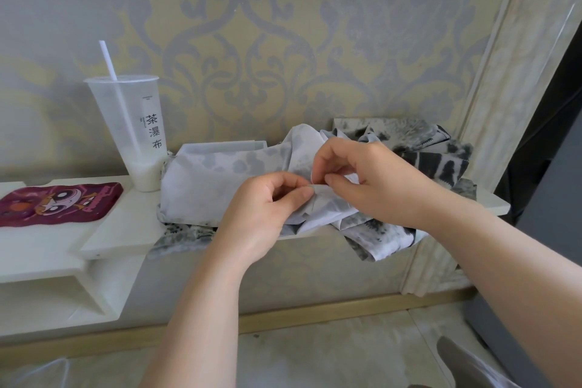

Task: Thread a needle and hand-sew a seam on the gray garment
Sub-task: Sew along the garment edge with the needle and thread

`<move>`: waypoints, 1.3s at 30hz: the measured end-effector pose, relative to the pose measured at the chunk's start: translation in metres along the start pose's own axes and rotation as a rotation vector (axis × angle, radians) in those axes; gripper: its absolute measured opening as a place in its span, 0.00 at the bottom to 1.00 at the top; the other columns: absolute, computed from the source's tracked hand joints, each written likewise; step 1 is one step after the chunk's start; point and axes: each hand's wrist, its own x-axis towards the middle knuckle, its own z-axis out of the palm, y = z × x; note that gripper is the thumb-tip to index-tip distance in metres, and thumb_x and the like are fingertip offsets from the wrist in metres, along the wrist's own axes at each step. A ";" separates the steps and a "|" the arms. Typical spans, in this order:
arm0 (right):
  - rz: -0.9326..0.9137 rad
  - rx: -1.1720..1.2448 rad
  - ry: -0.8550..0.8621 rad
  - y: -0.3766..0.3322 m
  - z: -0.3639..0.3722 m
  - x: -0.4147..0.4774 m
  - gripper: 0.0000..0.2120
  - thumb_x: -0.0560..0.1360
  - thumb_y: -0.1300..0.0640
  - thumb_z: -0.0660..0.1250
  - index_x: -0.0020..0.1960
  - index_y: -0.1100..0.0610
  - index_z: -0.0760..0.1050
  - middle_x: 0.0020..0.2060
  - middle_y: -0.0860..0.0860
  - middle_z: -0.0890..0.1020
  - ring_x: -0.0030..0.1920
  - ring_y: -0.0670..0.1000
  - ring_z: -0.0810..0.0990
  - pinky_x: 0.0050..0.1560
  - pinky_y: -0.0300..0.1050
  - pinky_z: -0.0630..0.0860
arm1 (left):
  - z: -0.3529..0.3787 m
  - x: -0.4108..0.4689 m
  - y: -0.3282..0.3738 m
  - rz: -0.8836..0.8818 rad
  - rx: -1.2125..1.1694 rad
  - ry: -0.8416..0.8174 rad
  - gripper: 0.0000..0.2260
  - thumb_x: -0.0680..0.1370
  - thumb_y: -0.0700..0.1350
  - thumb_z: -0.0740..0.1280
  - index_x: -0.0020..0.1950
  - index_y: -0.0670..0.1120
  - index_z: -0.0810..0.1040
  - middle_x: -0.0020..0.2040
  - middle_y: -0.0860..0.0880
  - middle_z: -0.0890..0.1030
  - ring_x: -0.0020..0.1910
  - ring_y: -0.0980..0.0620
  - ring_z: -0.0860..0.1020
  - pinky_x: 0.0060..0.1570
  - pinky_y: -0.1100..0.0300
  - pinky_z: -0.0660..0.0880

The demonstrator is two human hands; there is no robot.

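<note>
garment: the blotchy gray garment (201,186) is bunched in a heap on the white shelf (126,230), pushed up against the wall, with a bit drooping over the front edge
left hand: the left hand (267,214) has thumb and forefinger pinching a small fold of the pale fabric near the middle of the heap
right hand: the right hand (374,179) is right beside it, fingers curled, pinching the same fold from the other side
needle: honestly can't make one out, too small to tell
behind the cloth: the edge of a white box (220,145) pokes out
cup: a clear plastic cup (135,129) with a straw (107,60) stands just left of the heap, with a bit of milky drink at the bottom
far left: a magenta cartoon phone case (59,203) lies flat on the shelf
</note>
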 end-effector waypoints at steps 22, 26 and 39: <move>0.242 1.357 -0.025 -0.047 -0.011 -0.002 0.10 0.80 0.62 0.54 0.40 0.57 0.65 0.27 0.51 0.66 0.24 0.47 0.66 0.35 0.46 0.79 | 0.002 0.003 -0.002 -0.072 0.051 0.104 0.09 0.76 0.44 0.66 0.36 0.52 0.80 0.29 0.53 0.77 0.31 0.57 0.72 0.37 0.62 0.73; 0.419 0.507 -0.076 -0.026 0.006 -0.009 0.07 0.78 0.58 0.62 0.41 0.57 0.72 0.22 0.43 0.66 0.26 0.46 0.67 0.39 0.51 0.81 | -0.001 0.002 0.001 -0.073 0.019 0.115 0.06 0.76 0.45 0.67 0.39 0.51 0.82 0.36 0.49 0.83 0.38 0.51 0.80 0.48 0.51 0.77; 0.284 0.281 0.153 -0.008 0.005 -0.008 0.11 0.68 0.47 0.73 0.38 0.56 0.80 0.22 0.45 0.67 0.24 0.43 0.62 0.28 0.34 0.61 | -0.004 0.000 0.000 -0.060 0.008 0.097 0.05 0.77 0.46 0.68 0.43 0.50 0.83 0.39 0.54 0.84 0.43 0.53 0.82 0.47 0.58 0.77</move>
